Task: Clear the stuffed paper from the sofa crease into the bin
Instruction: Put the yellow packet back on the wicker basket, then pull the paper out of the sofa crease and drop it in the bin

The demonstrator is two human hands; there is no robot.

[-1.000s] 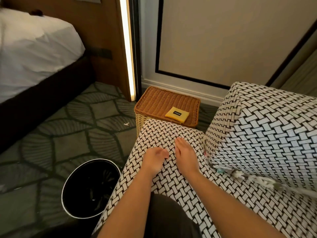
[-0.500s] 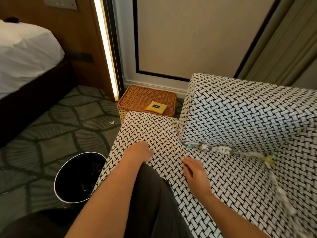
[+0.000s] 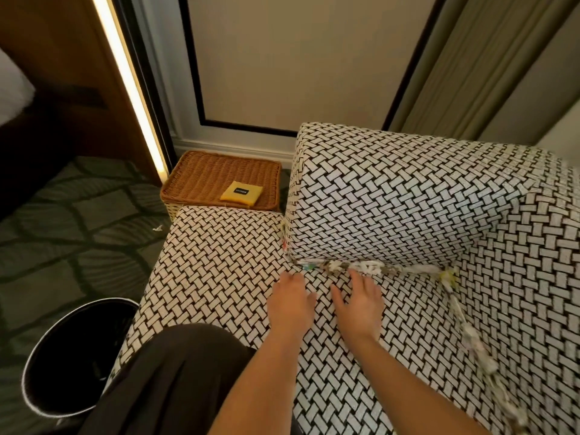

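Crumpled white paper scraps (image 3: 370, 266) with bits of colour fill the crease between the sofa's seat (image 3: 219, 262) and its back cushion, then run down the right-hand crease (image 3: 470, 337). My left hand (image 3: 290, 301) rests flat on the seat, fingers pointing at the crease's left end, holding nothing. My right hand (image 3: 361, 301) lies beside it with fingers spread, its fingertips touching the paper. The round black bin (image 3: 78, 356) stands on the carpet at the lower left, beside the sofa's front corner.
A wicker basket (image 3: 201, 177) with a yellow packet (image 3: 239, 193) on it sits against the wall beyond the seat. One paper scrap (image 3: 157, 228) lies on the patterned carpet. A bed edge shows at the far left; my dark-clothed knee (image 3: 175, 378) rests on the seat.
The view has swung right, showing more of the crease. Both hands have moved along the seat to the crease, and the right hand's fingertips now reach the paper.
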